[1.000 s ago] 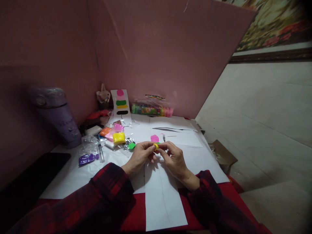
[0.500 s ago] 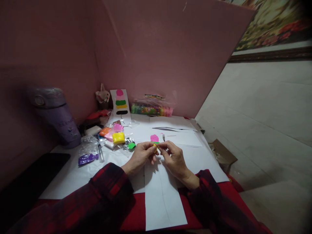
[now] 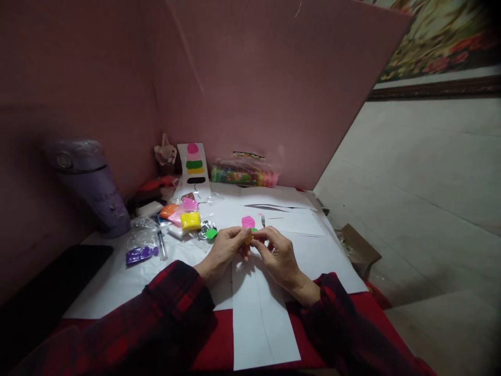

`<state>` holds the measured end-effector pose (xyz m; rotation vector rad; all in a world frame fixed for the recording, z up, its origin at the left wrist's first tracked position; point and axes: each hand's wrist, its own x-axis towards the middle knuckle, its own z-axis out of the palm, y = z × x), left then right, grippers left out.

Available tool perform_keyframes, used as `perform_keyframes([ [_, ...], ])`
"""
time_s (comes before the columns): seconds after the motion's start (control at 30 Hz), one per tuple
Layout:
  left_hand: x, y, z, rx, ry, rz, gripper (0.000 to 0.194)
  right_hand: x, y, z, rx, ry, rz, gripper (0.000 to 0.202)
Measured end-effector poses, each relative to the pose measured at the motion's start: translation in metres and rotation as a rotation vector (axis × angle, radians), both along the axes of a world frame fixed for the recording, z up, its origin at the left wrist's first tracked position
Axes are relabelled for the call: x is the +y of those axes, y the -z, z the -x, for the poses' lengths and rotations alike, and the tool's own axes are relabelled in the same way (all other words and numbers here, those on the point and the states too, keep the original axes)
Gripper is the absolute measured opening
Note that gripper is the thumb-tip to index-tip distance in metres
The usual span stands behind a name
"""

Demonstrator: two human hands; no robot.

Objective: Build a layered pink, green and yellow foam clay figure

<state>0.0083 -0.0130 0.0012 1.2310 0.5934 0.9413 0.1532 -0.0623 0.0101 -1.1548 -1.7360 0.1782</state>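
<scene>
Between my two hands is a small piece of yellow clay (image 3: 248, 239), mostly covered by fingers. My left hand (image 3: 226, 249) pinches it with thumb and forefinger. From the other side, my right hand (image 3: 278, 256) has its thumb and fingertips closed on the same piece. Both hands are held above a long white paper strip (image 3: 263, 318) with a thin line drawn down it. Just beyond the fingers, a textured pink clay round (image 3: 248, 222) lies on the strip, with a bit of green clay (image 3: 254, 229) below it. A small fork (image 3: 263, 220) lies right of the pink round.
Bagged clay, including a yellow pack (image 3: 190, 221) and a purple pack (image 3: 141, 256), lies to the left near a purple bottle (image 3: 92, 188). A sheet with coloured patches (image 3: 194, 169) leans at the back beside a packet of colourful sticks (image 3: 245, 176). A phone-like black slab (image 3: 58, 292) is front left.
The fingers have shifted slightly around the yellow clay, and less of it shows now. Both hands stay in nearly the same place, and the things on the table have not moved.
</scene>
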Motion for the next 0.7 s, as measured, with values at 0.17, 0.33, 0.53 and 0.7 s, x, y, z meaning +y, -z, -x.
perform_keyframes([
  [0.17,0.002,0.0033,0.0007,-0.051,-0.007,0.025,0.039,0.0012,0.0015,-0.0009,0.009,0.037,-0.018,0.007],
  [0.33,0.0027,0.0028,0.0005,-0.054,-0.002,0.041,0.038,0.0018,0.0023,-0.0014,0.014,0.063,-0.033,0.007],
  [0.53,0.0018,0.0003,0.0003,-0.079,-0.001,0.044,0.034,0.0024,0.0031,-0.0012,0.002,0.054,-0.037,0.01],
  [0.7,0.0006,-0.0013,-0.0009,-0.099,-0.005,0.062,0.042,0.0039,0.0049,-0.002,-0.003,0.056,-0.055,0.011],
])
